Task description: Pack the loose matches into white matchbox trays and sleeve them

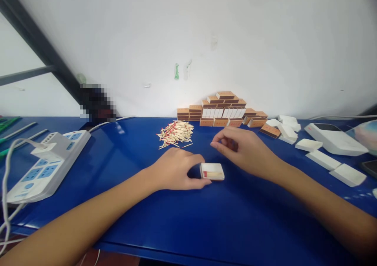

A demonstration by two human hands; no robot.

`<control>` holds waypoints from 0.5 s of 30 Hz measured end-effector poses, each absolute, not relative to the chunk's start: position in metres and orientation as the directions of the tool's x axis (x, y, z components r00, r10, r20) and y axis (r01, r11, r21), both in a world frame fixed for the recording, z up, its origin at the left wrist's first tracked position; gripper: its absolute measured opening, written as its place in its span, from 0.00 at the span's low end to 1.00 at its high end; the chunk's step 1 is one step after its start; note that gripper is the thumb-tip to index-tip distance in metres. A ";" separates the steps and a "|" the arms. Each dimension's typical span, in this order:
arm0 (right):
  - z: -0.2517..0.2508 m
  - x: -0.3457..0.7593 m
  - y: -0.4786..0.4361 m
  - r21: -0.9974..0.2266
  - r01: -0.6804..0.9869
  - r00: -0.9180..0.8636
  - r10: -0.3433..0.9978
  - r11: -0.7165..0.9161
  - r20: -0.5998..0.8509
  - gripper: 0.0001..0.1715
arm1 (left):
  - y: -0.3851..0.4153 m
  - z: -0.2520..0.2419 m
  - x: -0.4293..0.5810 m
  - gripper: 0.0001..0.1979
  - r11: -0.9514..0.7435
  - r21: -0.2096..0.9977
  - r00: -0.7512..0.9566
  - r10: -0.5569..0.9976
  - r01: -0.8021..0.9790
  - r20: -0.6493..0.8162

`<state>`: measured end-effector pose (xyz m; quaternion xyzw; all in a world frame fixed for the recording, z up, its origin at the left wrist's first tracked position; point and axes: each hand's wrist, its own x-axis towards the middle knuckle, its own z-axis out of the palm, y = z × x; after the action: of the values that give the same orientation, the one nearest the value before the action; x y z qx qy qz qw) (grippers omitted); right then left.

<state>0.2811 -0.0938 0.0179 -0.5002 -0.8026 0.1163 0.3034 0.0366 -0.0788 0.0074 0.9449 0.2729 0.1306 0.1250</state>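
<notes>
My left hand holds a small matchbox tray by its left end, thumb at the near edge and fingers at the far side. Several matches with red heads lie in the near part of the tray, heads to the left. To the right and above it is my right hand, its fingers curled towards the thumb; whether anything is between the fingertips is too small to tell. Beyond my left hand a loose pile of matches spreads on the blue table.
Stacked matchboxes stand against the wall. White empty-looking trays and a white device are at the right. A power strip with white cables lies at the left, beside green-handled sticks.
</notes>
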 end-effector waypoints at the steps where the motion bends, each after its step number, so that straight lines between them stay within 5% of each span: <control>1: 0.019 0.278 -0.086 -0.492 0.732 -0.323 0.876 0.472 0.359 0.08 | -0.082 0.006 0.038 0.19 -0.830 0.308 0.830 0.530 0.464 0.177; 11: 0.015 0.218 -0.035 -0.313 0.782 -0.483 0.842 0.538 0.242 0.06 | -0.094 0.001 0.044 0.21 -0.877 0.294 0.880 0.441 0.380 0.177; 15: 0.009 0.222 -0.032 -0.350 0.769 -0.529 0.840 0.534 0.119 0.03 | -0.093 0.000 0.043 0.21 -0.883 0.282 0.881 0.435 0.376 0.187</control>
<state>0.2223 -0.0320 0.0087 -0.4653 -0.8649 0.1285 0.1377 0.0429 -0.0931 0.0000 0.9624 0.2107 0.1232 0.1194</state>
